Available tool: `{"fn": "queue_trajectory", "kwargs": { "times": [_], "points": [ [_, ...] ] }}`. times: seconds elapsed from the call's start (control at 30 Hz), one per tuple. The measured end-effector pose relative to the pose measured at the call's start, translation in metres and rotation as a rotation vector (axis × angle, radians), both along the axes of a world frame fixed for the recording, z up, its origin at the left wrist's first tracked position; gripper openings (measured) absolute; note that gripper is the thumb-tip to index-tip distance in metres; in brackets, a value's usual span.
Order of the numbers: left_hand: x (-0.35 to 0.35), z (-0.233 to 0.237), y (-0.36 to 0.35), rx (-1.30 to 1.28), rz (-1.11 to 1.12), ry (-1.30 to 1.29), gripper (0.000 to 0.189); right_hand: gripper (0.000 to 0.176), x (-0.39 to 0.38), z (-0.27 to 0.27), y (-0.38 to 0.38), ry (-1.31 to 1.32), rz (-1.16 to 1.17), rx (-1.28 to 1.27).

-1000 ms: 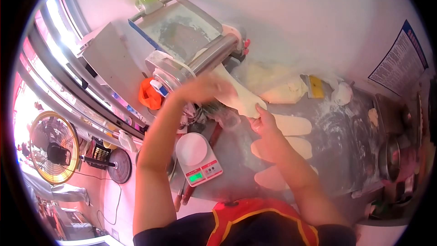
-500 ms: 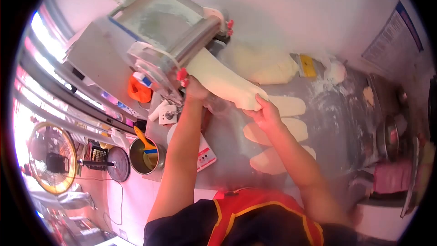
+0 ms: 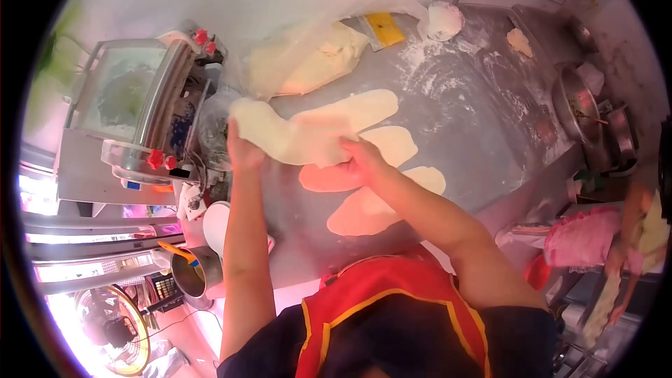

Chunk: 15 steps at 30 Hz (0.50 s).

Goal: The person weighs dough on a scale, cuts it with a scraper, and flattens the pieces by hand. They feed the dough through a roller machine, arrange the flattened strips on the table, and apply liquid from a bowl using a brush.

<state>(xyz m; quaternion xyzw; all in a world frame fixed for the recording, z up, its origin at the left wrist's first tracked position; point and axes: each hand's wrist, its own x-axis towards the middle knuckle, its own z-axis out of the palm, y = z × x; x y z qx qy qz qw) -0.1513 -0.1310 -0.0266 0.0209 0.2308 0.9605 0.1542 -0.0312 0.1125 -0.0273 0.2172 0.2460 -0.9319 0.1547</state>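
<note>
A pale sheet of rolled dough point(image 3: 273, 134) stretches between my two hands above the steel table point(image 3: 483, 140). My left hand point(image 3: 245, 152) holds its left end, fingers beneath and behind the dough. At its other end, my right hand point(image 3: 365, 161) pinches the edge between thumb and fingers. Under and beside it lie several long flat dough pieces, one of them a rounded strip point(image 3: 378, 106) and another a nearer piece point(image 3: 364, 211). To the left stands a dough sheeter point(image 3: 150, 98) with red knobs, apart from the held sheet.
A large dough mass point(image 3: 308, 63) under plastic lies at the back, near a yellow packet point(image 3: 383, 30). Flour dusts the table's right side. Metal bowls point(image 3: 575, 101) stand at the right. A pot point(image 3: 196, 276) and a fan point(image 3: 112, 329) are lower left. Another person's arm point(image 3: 619, 255) shows far right.
The dough sheet has come away from the sheeter's rollers. Both hands now carry it over the flat pieces, and my view has turned toward the table's right side.
</note>
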Motion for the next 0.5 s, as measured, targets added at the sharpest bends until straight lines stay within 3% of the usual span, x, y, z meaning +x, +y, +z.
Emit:
{"fn": "queue_trajectory", "kwargs": {
  "times": [0.03,0.13,0.27,0.33,0.4,0.5],
  "points": [
    [0.004,-0.001,0.026,-0.187,0.039,0.212,0.051,0.036,0.005,-0.001,0.019,-0.013,-0.030,0.031],
    [-0.017,-0.013,0.096,0.063,-0.204,0.035,0.049,0.038,0.016,-0.010,0.085,-0.003,-0.102,0.146],
    [-0.036,-0.025,0.218,-0.047,-0.224,-0.118,0.050,0.040,0.042,-0.031,0.179,0.040,-0.260,0.239],
    [-0.036,-0.051,0.275,-0.129,-0.243,-0.165,0.051,0.041,0.065,-0.038,0.215,-0.051,-0.360,0.285],
    [-0.029,-0.104,0.320,0.067,-0.434,-0.309,0.045,0.041,0.090,-0.052,0.245,-0.186,-0.437,0.366],
    [0.000,-0.126,0.376,-0.276,-0.268,-0.476,0.041,0.041,0.134,-0.082,0.279,-0.263,-0.429,0.377]
  ]
}}
